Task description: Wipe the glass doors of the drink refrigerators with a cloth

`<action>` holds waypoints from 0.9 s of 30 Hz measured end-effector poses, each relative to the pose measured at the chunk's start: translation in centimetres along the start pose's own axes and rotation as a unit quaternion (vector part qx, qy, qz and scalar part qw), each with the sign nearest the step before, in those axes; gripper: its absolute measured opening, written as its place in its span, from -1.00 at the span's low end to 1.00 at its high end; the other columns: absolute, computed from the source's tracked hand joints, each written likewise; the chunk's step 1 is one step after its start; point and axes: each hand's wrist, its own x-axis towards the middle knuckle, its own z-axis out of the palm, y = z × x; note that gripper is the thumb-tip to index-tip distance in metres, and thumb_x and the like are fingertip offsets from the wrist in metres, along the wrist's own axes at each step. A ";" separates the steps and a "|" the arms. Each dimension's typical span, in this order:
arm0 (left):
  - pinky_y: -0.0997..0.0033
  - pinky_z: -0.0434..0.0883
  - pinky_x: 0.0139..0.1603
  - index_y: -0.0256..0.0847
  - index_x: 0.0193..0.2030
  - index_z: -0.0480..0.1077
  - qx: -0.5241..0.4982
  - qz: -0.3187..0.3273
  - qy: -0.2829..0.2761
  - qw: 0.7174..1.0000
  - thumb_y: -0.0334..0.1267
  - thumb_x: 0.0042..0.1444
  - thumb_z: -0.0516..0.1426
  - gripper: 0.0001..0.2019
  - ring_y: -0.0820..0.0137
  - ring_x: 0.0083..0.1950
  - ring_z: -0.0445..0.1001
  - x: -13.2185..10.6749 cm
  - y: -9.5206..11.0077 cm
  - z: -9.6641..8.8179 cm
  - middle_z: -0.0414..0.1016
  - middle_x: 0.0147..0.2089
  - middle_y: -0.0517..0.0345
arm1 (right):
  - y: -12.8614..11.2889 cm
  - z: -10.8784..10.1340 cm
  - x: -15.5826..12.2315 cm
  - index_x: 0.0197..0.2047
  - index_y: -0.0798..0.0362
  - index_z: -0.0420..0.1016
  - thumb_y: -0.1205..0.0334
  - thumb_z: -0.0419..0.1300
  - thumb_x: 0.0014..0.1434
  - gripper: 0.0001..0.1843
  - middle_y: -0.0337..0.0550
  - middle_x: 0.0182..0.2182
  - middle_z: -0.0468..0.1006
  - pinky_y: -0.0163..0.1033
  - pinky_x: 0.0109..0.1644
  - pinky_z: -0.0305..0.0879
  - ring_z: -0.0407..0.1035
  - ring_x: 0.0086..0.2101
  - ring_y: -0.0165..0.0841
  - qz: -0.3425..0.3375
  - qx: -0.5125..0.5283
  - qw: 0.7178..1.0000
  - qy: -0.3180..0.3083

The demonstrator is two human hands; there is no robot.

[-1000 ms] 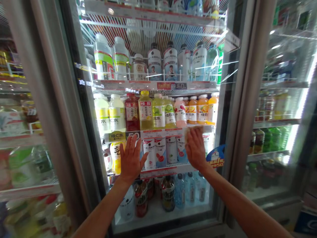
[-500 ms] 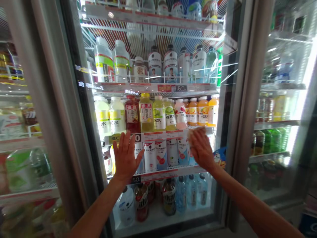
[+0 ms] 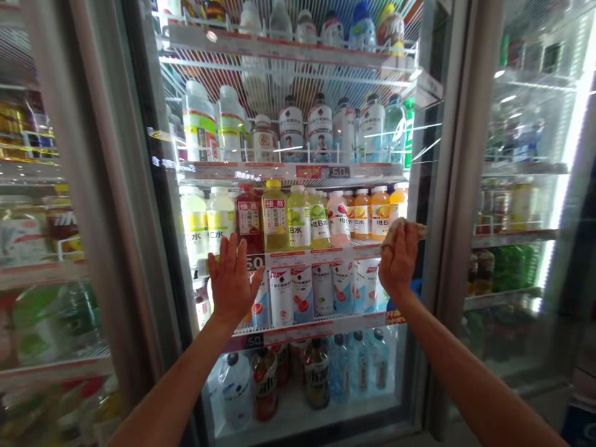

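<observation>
My left hand point(image 3: 233, 276) lies flat against the glass door point(image 3: 298, 428) of a drinks fridge, fingers spread, nothing in it. In my right hand point(image 3: 398, 261) is a crumpled pale beige cloth point(image 3: 416, 230), pressed to the glass near the door's right side. Part of the cloth is hidden behind the fingers. Through the glass, yellow and red bottles show just above my left hand. Orange drink bottles point(image 3: 379, 211) stand behind the glass, up and left of my right hand.
Metal door frames point(image 3: 454, 248) run up both sides of the glass. Shelves behind it hold several rows of bottles and white cartons point(image 3: 280, 298). Neighbouring fridge sections with more drinks stand left and right. Reflections streak the glass.
My right hand with the cloth has moved right and slightly up across the glass, towards the door frame. My left hand stays spread in nearly the same place.
</observation>
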 end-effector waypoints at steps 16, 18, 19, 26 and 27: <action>0.04 -0.19 0.38 -0.17 0.38 -0.22 0.003 0.001 0.003 1.000 -0.09 0.19 0.02 -0.30 0.19 0.42 -0.17 0.0 -0.1 0.1 -0.11 0.40 -0.10 | -0.2 0.7 1.4 0.38 -0.13 -0.27 0.29 -0.04 0.22 -0.28 -0.18 0.33 0.00 0.10 0.29 0.06 -0.07 0.29 -0.19 -0.158 0.045 0.978 -0.126; 0.03 -0.18 0.37 -0.18 0.38 -0.23 0.003 0.001 -0.001 1.000 -0.09 0.19 0.02 -0.30 0.18 0.42 -0.16 -0.1 -0.1 0.1 -0.11 0.40 -0.11 | 0.3 0.5 1.7 0.38 -0.11 -0.24 0.30 -0.05 0.23 -0.29 -0.17 0.33 0.02 0.12 0.29 0.04 -0.06 0.29 -0.19 -0.138 0.029 0.985 -0.104; 0.02 -0.17 0.37 -0.18 0.38 -0.23 0.003 0.001 -0.002 1.000 -0.09 0.19 0.02 -0.30 0.17 0.42 -0.16 -0.1 -0.1 0.1 -0.11 0.40 -0.11 | 0.7 0.6 1.9 0.38 -0.08 -0.23 0.31 -0.07 0.23 -0.31 -0.14 0.33 0.00 0.16 0.29 0.01 -0.09 0.29 -0.16 -0.095 0.012 0.993 -0.067; 0.00 -0.16 0.36 -0.21 0.38 -0.22 0.011 0.005 0.000 1.000 -0.08 0.20 -0.01 -0.32 0.18 0.42 -0.18 0.0 -0.1 0.0 -0.09 0.40 -0.15 | 0.7 0.8 2.8 0.38 -0.14 -0.28 0.30 -0.05 0.22 -0.27 -0.24 0.35 -0.09 0.09 0.32 0.01 -0.13 0.31 -0.20 -0.142 0.041 0.983 -0.109; 0.01 -0.16 0.36 -0.21 0.38 -0.21 0.013 0.007 -0.001 1.000 -0.09 0.21 -0.01 -0.32 0.19 0.43 -0.18 0.1 -0.1 0.0 -0.09 0.40 -0.15 | 0.9 0.7 2.9 0.38 -0.15 -0.27 0.30 -0.04 0.22 -0.27 -0.26 0.35 -0.08 0.07 0.32 0.01 -0.11 0.30 -0.22 -0.150 0.038 0.982 -0.113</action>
